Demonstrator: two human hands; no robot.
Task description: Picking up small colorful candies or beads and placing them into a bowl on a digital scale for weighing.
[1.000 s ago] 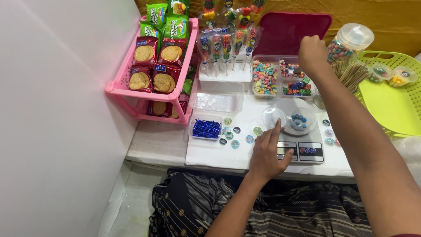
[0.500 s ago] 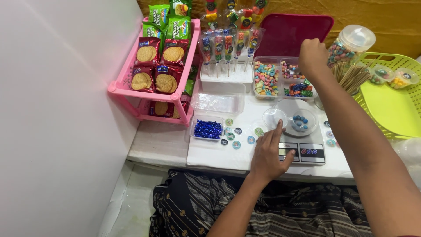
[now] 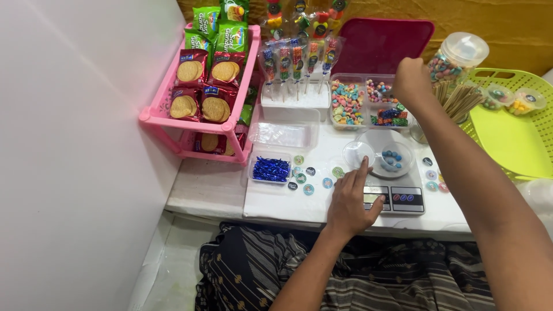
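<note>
My left hand (image 3: 349, 203) rests flat on the white table beside a small digital scale (image 3: 403, 199). Its index finger touches a small clear cup (image 3: 356, 153) and its thumb lies at the scale's edge. A clear bowl (image 3: 406, 162) with several blue candies sits on the scale. My right hand (image 3: 411, 78) reaches far over the divided clear tray of coloured candies (image 3: 347, 104), fingers curled downward above its right compartments. Its palm side is hidden from me.
A pink rack (image 3: 151, 115) of biscuit packets stands at the left. Wrapped candy skewers (image 3: 296, 57), a maroon lid (image 3: 374, 43), a candy jar (image 3: 456, 57), wooden sticks (image 3: 461, 99) and a green basket (image 3: 512, 141) line the back and right. A box of blue foil pieces (image 3: 271, 169) and round stickers (image 3: 305, 173) lie nearer.
My right hand stays over the candy tray with only a slight shift. My left hand has not moved from the cup and scale.
</note>
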